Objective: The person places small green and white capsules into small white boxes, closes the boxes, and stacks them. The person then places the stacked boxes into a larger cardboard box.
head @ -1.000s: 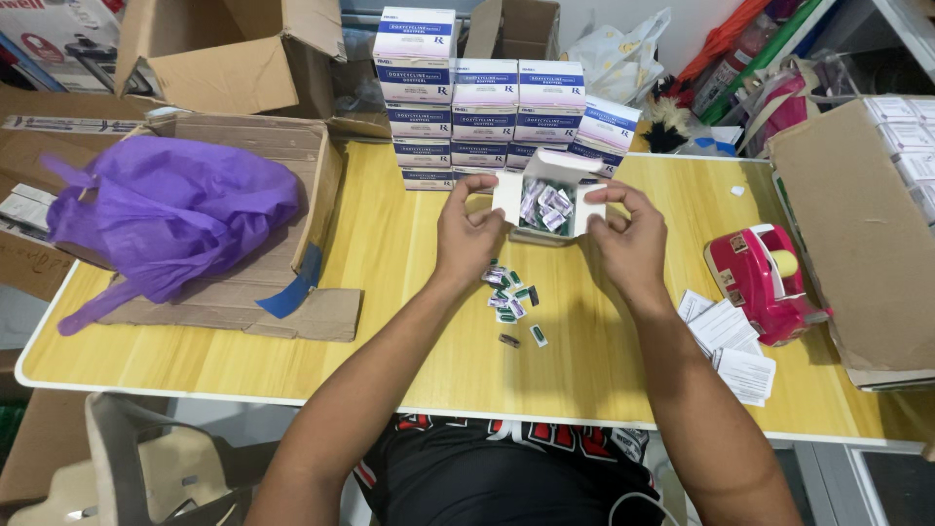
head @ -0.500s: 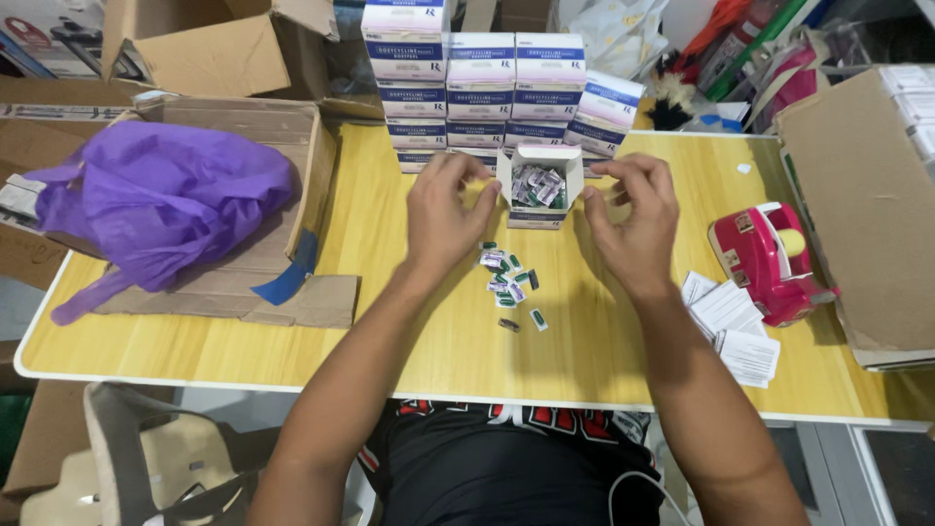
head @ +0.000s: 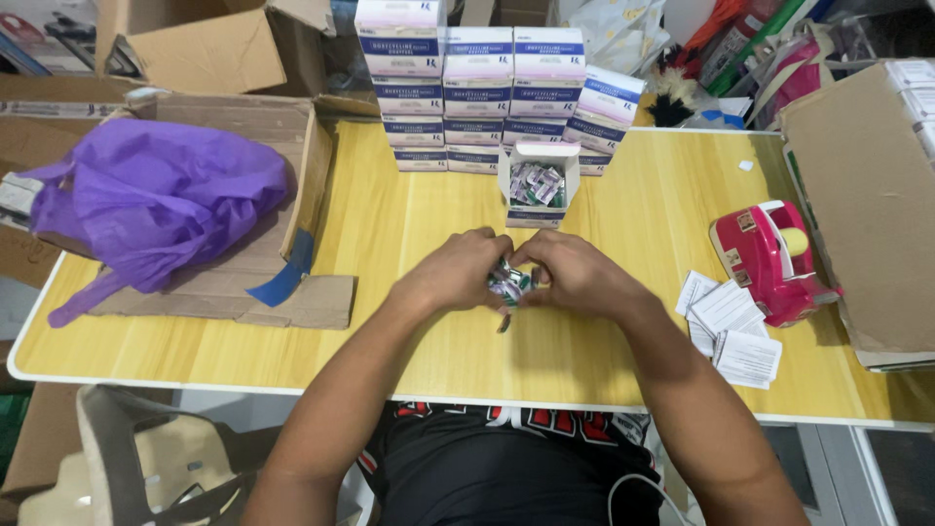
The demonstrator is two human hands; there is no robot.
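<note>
Your left hand (head: 456, 276) and your right hand (head: 575, 275) meet over the middle of the pale yellow wooden surface (head: 409, 341), fingertips drawn in toward each other around a small heap of loose green and purple foil capsule packets (head: 508, 282). Both grips are curled and pressed in on that heap, cupping it from either side; a few packets show in the gap between your fingers, and one dark piece (head: 504, 322) lies on the surface just below your hands.

Just beyond your hands stands a small open white cardboard box (head: 539, 185) with its flaps up, filled with more of the same foil packets. It sits apart from your fingers, right in front of a stacked wall of white and blue medicine cartons (head: 482, 83) along the far edge.

To your left, a crumpled purple plastic bag (head: 161, 200) rests in a flattened brown cardboard tray (head: 302, 175) with a strip of blue tape on its corner. To your right, a red desktop tape dispenser (head: 765, 258) stands near a loose fan of white printed paper leaflets (head: 730, 326), and a large brown cardboard carton (head: 862, 205) hangs over the right edge of the surface.
</note>
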